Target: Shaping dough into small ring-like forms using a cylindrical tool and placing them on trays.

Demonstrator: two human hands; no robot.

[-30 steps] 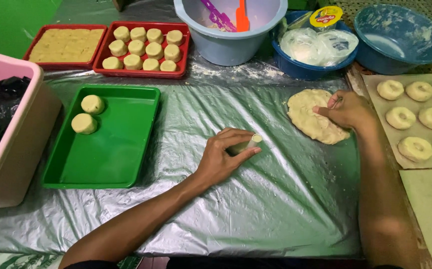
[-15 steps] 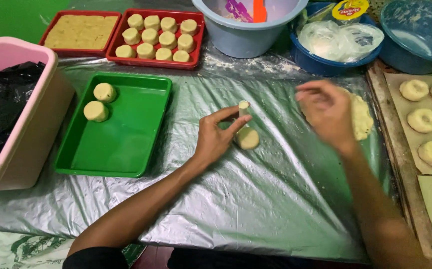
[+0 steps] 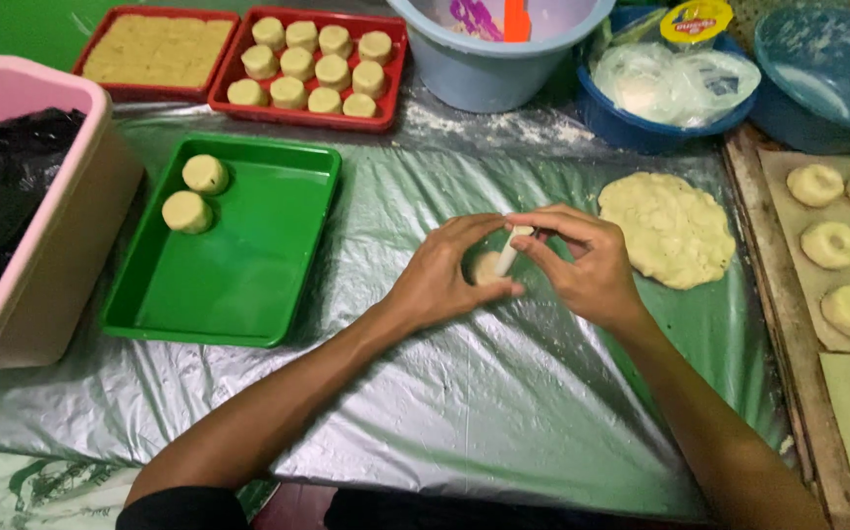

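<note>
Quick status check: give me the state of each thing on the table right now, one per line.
Left hand: cupped around a small dough piece.
Right hand: pinching a small white stick against the dough.
Small dough piece: between both hands, partly hidden.
Flat dough sheet: spread out, uneven edge.
Green tray: holds two dough rounds, mostly bare.
Red tray: filled with dough rounds.
Ring-shaped dough: laid out on board at right.

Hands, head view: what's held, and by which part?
Left hand cups a small dough round at its edge. Right hand pinches a thin white stick near its top end, its lower end at the round.
</note>
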